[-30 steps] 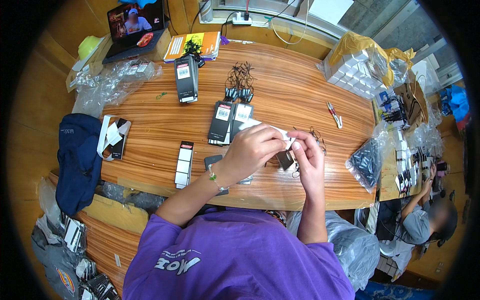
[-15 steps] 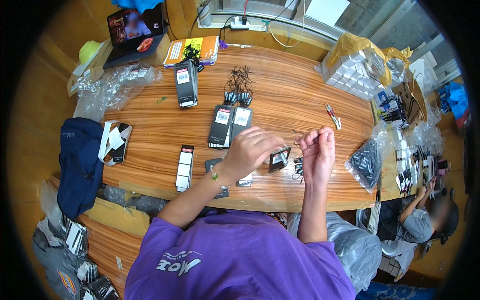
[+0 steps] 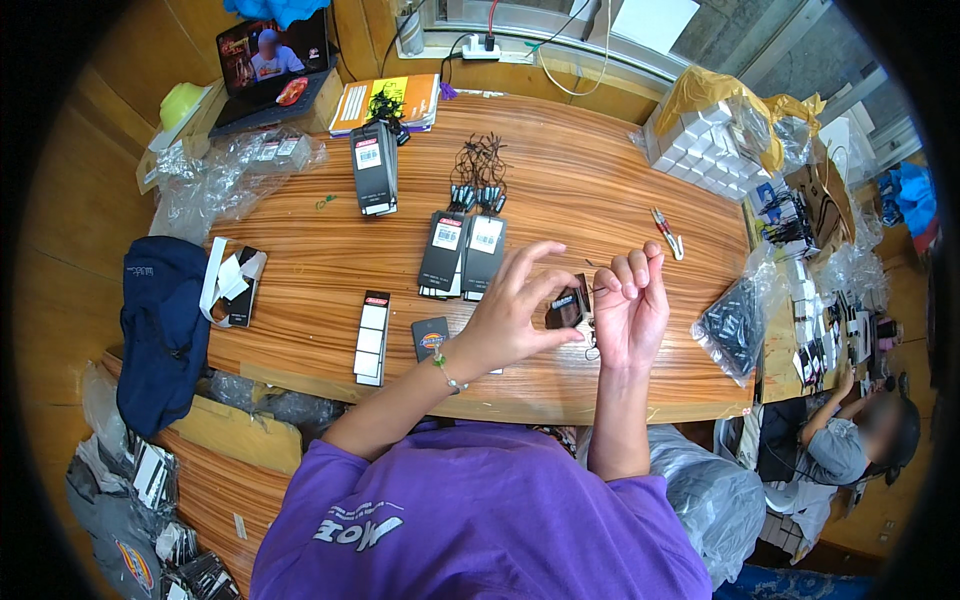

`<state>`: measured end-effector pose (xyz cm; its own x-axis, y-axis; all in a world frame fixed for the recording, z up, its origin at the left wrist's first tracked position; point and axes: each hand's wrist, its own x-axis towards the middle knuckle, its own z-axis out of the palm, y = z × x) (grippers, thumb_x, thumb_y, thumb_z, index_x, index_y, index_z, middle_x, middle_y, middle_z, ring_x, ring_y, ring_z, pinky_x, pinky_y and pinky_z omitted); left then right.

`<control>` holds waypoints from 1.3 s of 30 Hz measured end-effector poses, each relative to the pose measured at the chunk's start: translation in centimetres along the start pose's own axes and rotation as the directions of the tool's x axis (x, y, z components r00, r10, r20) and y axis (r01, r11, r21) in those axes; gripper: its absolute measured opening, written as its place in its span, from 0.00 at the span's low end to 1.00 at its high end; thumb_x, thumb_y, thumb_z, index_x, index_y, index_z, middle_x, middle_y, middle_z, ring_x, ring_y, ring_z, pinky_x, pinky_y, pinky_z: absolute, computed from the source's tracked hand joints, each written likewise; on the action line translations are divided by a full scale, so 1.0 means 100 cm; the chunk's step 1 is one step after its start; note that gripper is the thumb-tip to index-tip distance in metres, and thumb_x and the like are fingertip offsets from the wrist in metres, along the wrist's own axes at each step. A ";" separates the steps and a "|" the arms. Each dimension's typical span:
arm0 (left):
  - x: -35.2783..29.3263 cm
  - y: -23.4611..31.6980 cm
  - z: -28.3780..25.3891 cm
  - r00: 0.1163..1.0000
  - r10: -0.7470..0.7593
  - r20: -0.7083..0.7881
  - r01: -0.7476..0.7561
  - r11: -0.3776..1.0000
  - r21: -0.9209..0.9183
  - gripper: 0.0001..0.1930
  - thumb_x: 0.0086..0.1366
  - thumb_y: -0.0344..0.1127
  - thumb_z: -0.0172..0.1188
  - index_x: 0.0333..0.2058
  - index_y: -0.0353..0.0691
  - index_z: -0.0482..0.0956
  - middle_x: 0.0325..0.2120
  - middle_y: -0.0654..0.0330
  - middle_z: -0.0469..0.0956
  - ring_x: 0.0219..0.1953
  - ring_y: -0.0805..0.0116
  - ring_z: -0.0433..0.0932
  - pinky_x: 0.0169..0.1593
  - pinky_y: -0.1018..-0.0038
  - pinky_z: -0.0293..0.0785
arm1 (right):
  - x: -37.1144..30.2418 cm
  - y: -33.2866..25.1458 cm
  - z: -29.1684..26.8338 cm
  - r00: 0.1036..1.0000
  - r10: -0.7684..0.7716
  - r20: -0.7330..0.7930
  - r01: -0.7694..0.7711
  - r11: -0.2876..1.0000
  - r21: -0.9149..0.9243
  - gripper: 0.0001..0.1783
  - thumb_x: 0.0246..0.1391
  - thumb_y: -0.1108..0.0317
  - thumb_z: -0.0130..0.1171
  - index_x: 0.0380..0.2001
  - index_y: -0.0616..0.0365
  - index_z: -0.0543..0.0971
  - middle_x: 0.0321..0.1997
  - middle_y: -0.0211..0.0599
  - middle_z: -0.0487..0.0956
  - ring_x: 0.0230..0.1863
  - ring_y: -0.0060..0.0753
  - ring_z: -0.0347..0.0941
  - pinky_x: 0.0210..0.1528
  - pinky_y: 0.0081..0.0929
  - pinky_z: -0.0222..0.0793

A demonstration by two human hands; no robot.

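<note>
Left hand (image 3: 505, 315) grip: thumb and finger spread round a black tag (image 3: 567, 310) at its 3 o'clock; contact unclear. Right hand (image 3: 630, 310), at the tag's 3 o'clock, curls its fingers; can't tell if holding anything. Tag piles (image 3: 437, 265) lie at the tag's 10 o'clock on the surface (image 3: 310, 270). Step seems tag handling; next probably calls for steady, fine pinching.

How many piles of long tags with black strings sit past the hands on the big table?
3: the far pile by the orange notebooks, then a left pile and a right pile side by side, nearer the left hand, which may hide more.
</note>
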<state>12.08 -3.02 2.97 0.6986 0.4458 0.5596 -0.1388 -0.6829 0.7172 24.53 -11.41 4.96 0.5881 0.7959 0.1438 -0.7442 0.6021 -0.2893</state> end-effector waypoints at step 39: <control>0.009 0.013 -0.020 0.988 -0.132 -0.079 0.102 0.946 -0.308 0.11 0.50 0.22 0.62 0.35 0.37 0.81 0.30 0.60 0.75 0.32 0.72 0.75 0.35 0.78 0.73 | -0.022 0.000 0.015 0.996 0.034 0.079 0.049 0.534 -0.844 0.05 0.56 0.78 0.47 0.35 0.60 0.64 0.22 0.35 0.72 0.24 0.22 0.68 0.29 0.17 0.64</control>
<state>11.15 -2.37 5.24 0.6532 0.5763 0.4911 -0.2765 -0.4223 0.8632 22.73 -13.06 6.04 0.5357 0.8183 0.2082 -0.1015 0.3072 -0.9462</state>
